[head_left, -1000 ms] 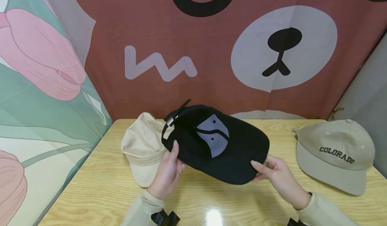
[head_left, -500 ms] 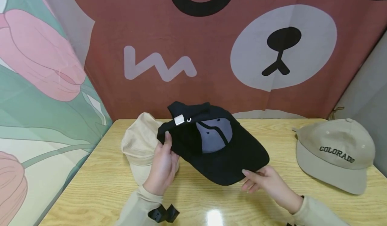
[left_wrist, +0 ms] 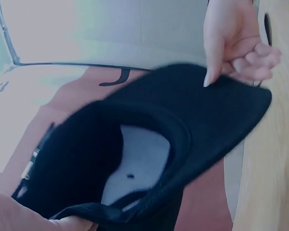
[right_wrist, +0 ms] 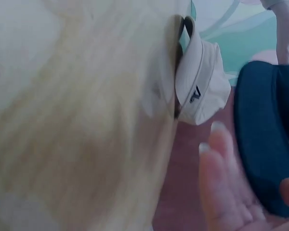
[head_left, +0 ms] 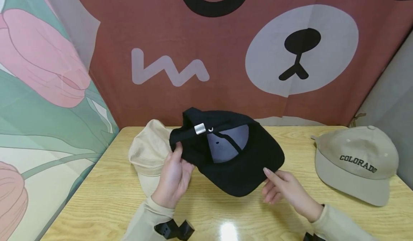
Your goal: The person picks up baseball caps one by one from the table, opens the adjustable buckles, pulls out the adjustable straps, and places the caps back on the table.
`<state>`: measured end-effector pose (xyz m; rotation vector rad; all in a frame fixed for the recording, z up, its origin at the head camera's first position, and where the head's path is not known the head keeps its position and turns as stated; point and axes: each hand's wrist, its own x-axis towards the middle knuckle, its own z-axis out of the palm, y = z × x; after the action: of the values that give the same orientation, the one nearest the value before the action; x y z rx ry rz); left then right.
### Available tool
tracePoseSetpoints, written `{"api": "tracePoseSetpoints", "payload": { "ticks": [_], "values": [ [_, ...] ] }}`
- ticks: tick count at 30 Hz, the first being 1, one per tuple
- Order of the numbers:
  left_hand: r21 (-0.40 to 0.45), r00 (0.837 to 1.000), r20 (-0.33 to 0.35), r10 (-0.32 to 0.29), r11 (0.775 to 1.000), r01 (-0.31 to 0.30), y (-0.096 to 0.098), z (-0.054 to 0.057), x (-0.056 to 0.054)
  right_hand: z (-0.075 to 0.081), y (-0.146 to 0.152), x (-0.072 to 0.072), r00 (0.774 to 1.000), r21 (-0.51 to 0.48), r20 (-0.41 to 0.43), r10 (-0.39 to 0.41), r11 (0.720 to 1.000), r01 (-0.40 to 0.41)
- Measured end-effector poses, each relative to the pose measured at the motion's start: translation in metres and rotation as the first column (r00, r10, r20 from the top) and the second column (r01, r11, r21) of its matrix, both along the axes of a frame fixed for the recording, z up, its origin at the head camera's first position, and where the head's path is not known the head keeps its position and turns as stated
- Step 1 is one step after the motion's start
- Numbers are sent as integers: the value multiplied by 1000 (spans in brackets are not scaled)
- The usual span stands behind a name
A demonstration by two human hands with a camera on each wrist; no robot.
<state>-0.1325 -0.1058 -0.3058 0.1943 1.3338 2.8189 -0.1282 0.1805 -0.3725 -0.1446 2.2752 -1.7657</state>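
Observation:
A black baseball cap is held up over the table, its grey-lined inside and the underside of its brim facing me in the head view. At the back of the cap shows a strap with a silver buckle. My left hand grips the cap's left rear edge, thumb on the near side. My right hand pinches the right corner of the brim, thumb on top and the other fingers loosely curled below. The left wrist view shows that thumb resting on the brim; the right wrist view shows the fingers beside the brim.
On the wooden table, a cream cap sits left, partly behind the black cap and left hand. A beige cap lettered COLORADO stands at the right. Printed cloths hang behind and to the left.
The black cap has been tilted, bringing its buckle and strap round to face me. My left hand has shifted slightly left and up; my right hand's hold has shifted along the brim.

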Motion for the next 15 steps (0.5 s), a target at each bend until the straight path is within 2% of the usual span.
{"api": "tracePoseSetpoints", "payload": {
  "ticks": [3, 5, 8, 13, 15],
  "values": [
    [19, 1000, -8, -17, 1000, 17, 2, 1, 1, 7, 3, -3, 992, 83, -97, -85, 992, 93],
    [24, 1000, -8, -18, 1000, 18, 4, 1, 2, 14, 4, -4, 974, 150, -191, -124, 977, 154],
    [17, 1000, -9, -13, 1000, 13, 6, 1, 4, 25, 5, -4, 926, 232, -357, -123, 949, 215],
    [-6, 1000, -22, 2, 1000, -2, 9, 2, 5, 41, -1, -5, 849, 292, -526, -55, 926, 241],
    [-16, 1000, -25, 12, 1000, -12, 11, 2, 7, 45, -5, -7, 795, 323, -606, -7, 911, 255]
  ]
}}
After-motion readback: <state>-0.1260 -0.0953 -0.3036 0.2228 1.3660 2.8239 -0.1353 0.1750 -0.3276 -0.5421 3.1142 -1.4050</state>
